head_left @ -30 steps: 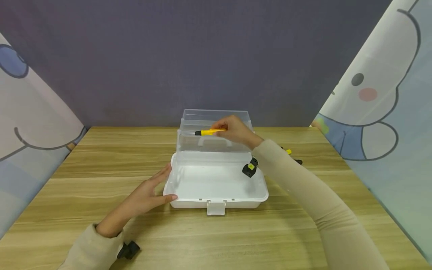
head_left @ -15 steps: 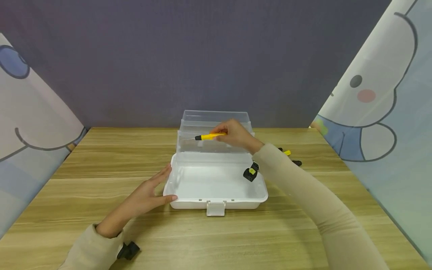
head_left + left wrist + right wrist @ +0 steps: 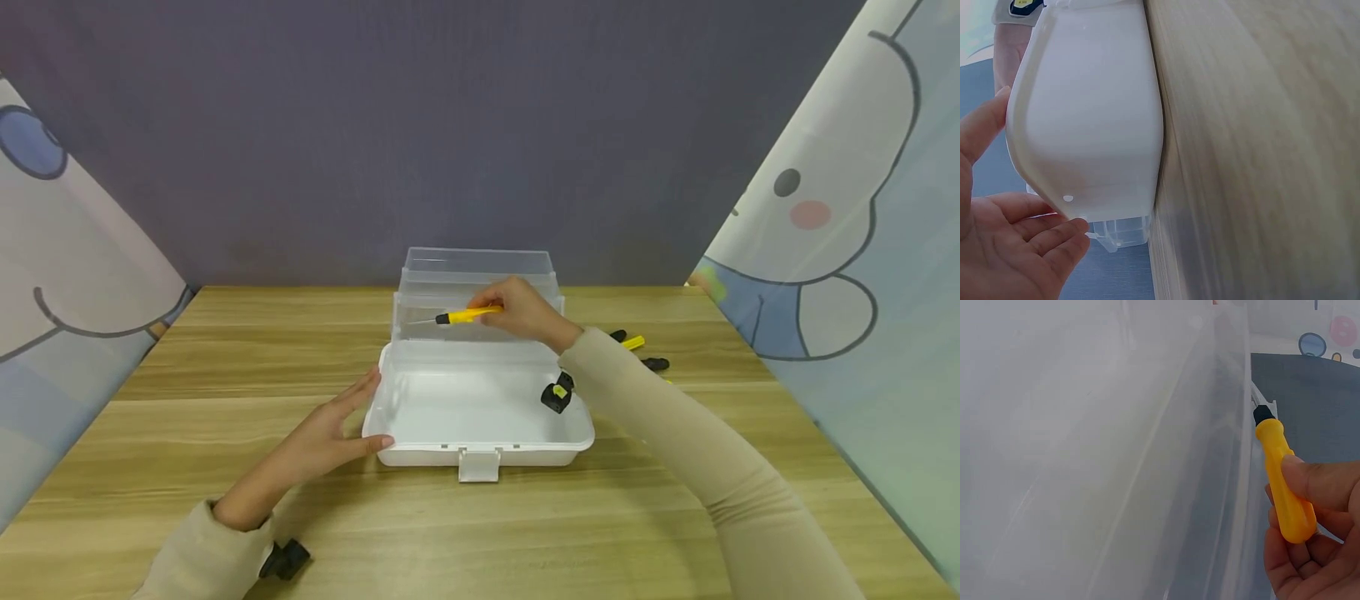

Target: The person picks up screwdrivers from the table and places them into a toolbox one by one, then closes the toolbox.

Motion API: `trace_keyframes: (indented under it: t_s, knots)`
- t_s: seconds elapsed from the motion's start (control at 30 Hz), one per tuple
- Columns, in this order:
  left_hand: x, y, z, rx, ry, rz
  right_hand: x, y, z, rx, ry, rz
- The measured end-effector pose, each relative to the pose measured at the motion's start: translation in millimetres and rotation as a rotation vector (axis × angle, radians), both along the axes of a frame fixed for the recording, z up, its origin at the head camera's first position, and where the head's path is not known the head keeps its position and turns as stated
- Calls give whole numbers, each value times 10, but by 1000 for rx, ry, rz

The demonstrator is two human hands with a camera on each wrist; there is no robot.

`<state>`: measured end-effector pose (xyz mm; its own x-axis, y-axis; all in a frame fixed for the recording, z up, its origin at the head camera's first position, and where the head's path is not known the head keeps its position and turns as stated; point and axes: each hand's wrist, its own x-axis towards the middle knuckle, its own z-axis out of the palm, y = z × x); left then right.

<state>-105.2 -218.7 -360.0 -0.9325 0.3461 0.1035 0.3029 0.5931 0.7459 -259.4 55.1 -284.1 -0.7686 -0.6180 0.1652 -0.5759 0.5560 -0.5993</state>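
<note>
My right hand [image 3: 525, 308] pinches a screwdriver [image 3: 461, 317] by its yellow handle, above the back of a white plastic box [image 3: 480, 457]. Its thin shaft points left, past a black collar. In the right wrist view, the thumb lies along the yellow handle [image 3: 1282, 478] with fingers behind it. The box's clear lid [image 3: 420, 304] stands raised at the back, behind the screwdriver. My left hand [image 3: 318, 437] rests against the box's left end, fingers spread and nearly straight. In the left wrist view its thumb and fingertips touch the rim [image 3: 1013, 131].
Several black and yellow handled tools [image 3: 633, 343] lie on the wooden table [image 3: 187, 400] to the right, partly behind the right sleeve [image 3: 652, 408]. A latch [image 3: 478, 465] hangs at the box's front. A dark wall [image 3: 480, 125] stands behind.
My right hand and the screwdriver have lowered slightly in front of the raised lid. More of the tools on the right shows. My left hand keeps its place on the box.
</note>
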Motion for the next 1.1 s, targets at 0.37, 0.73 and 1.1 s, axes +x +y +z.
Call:
trace_keyframes:
  t_s: [0.37,0.73,1.1]
  knots:
    - [12,-14,12,5,19,-13,18,-18,-50,24,5,-12]
    - [18,-6,20,9,9,-10,21,-12,-47,64,22,-5]
    - [-10,-6,-14,9,-11,-10,63,5,-44,83,98,52]
